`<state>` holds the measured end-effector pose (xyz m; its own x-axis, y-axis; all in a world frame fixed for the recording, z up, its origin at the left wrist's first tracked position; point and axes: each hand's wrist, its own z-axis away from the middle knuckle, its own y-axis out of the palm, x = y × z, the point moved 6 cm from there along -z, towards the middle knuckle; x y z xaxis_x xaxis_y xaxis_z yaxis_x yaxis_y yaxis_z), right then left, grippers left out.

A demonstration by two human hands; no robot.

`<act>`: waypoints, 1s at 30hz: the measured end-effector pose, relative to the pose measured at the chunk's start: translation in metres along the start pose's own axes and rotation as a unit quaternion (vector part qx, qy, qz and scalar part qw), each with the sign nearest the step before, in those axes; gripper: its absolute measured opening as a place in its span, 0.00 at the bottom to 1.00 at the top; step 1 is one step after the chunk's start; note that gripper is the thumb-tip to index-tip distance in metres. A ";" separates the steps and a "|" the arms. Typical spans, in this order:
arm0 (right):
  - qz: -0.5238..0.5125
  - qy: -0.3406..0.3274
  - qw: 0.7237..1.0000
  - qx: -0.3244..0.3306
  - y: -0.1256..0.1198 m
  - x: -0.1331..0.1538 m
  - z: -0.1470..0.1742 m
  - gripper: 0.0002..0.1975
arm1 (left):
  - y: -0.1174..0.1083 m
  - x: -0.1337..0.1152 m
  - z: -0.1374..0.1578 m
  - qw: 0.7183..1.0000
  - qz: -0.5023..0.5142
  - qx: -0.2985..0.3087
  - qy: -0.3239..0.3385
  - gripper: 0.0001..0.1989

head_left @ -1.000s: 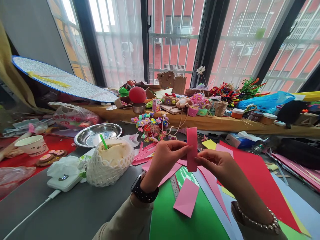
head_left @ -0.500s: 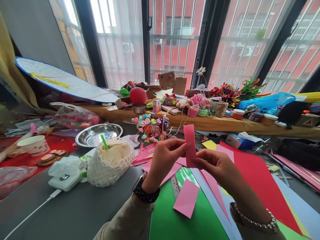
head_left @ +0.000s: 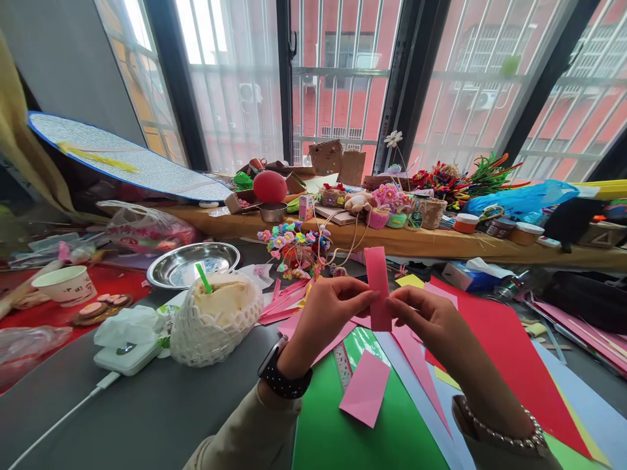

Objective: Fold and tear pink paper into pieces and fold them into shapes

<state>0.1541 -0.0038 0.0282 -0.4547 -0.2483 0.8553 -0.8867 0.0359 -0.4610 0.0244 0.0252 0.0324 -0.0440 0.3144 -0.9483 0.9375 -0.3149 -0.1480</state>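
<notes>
A narrow folded strip of pink paper (head_left: 378, 277) stands upright in the air between my hands. My left hand (head_left: 330, 313) pinches its left edge between thumb and fingers. On the opposite edge, about the same height, my right hand (head_left: 426, 316) pinches it too. Below them a pink paper piece (head_left: 366, 390) lies on a green sheet (head_left: 333, 437), beside a patterned ruler (head_left: 343, 365) that the piece partly covers. More pink paper strips (head_left: 284, 303) lie to the left of my left hand.
A coconut in white foam netting (head_left: 215, 320) with a green straw stands to the left, near a metal bowl (head_left: 166, 277) and a charger with a cable (head_left: 130, 356). Red card (head_left: 490, 339) and other coloured sheets spread to the right. Crafts crowd the ledge (head_left: 416, 245) behind.
Both hands have shifted the pink strip slightly to the right. My right hand has moved up along the strip's edge, from near its bottom to about mid-height.
</notes>
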 end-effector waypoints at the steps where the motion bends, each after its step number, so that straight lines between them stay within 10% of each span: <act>1: -0.002 0.003 1.000 -0.007 -0.001 0.001 0.000 0.15 | 0.001 -0.001 0.000 1.000 -0.004 0.005 0.000 0.10; 30: -0.069 0.020 0.997 0.006 -0.002 -0.001 0.004 0.11 | -0.001 -0.001 0.002 0.997 0.078 -0.003 -0.001 0.07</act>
<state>0.1568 -0.0077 0.0276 -0.3309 -0.2115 0.9197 -0.9403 -0.0080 -0.3402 0.0229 0.0236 0.0329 0.1023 0.2609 -0.9599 0.9352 -0.3540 0.0034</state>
